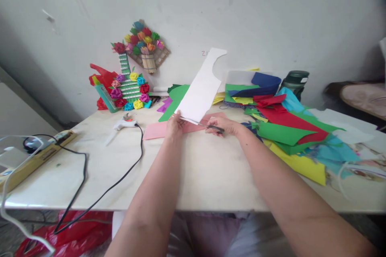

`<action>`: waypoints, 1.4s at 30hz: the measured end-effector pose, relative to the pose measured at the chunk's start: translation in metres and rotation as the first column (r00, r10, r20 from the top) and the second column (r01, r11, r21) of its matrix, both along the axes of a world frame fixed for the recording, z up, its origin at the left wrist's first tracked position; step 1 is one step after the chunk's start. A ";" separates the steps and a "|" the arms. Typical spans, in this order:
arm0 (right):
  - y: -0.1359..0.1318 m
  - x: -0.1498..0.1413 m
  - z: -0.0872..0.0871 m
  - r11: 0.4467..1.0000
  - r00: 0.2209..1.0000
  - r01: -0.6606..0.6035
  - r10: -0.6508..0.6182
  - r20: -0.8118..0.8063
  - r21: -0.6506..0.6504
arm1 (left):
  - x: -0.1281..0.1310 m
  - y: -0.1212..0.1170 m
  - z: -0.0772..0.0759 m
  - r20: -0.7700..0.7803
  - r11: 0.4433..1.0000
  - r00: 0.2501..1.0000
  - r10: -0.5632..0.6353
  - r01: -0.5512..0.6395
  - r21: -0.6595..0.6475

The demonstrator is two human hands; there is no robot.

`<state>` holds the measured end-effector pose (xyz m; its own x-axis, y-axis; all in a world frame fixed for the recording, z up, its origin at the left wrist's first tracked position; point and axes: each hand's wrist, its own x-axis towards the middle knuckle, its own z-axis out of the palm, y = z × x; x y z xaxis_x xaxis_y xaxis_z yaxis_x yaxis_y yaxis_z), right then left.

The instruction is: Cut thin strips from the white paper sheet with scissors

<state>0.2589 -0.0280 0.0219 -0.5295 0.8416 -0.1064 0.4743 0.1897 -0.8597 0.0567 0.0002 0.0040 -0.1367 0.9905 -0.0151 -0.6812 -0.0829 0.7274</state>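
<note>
My left hand (175, 125) pinches the lower edge of a tall white paper sheet (201, 86) and holds it upright over the table. My right hand (223, 125) is closed on a pair of scissors (205, 125) whose blades point left and meet the bottom of that sheet. Under both hands a pink sheet (157, 129) lies flat on the pale table (193, 176). A green sheet (175, 100) lies behind the white one.
A white glue gun (124, 123) with a black cord (99, 196) lies at the left. Paper-flower pieces (129, 88) lean on the wall. Coloured sheets (289, 132) are heaped at the right by a dark bottle (294, 82). A power strip (36, 158) sits at the left edge.
</note>
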 end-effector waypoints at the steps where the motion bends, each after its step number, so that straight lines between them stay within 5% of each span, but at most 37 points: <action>1: 0.000 -0.001 0.000 1.000 1.000 -0.001 0.001 0.002 0.002 | 0.001 0.000 0.000 0.002 1.000 1.000 0.004 -0.004 0.002; 13: 0.005 0.001 -0.004 0.998 1.000 -0.020 0.020 0.000 0.065 | 0.002 0.000 0.002 0.006 1.000 1.000 0.027 -0.027 -0.009; 42: 0.005 0.006 0.001 0.999 0.999 -0.040 0.039 -0.016 -0.030 | -0.002 0.000 0.003 -0.015 0.999 1.000 0.016 -0.017 -0.039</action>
<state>0.2654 -0.0227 0.0228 -0.5642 0.8165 -0.1227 0.4533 0.1821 -0.8725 0.0543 -0.0001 0.0068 -0.1533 0.9868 -0.0521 -0.6689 -0.0648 0.7405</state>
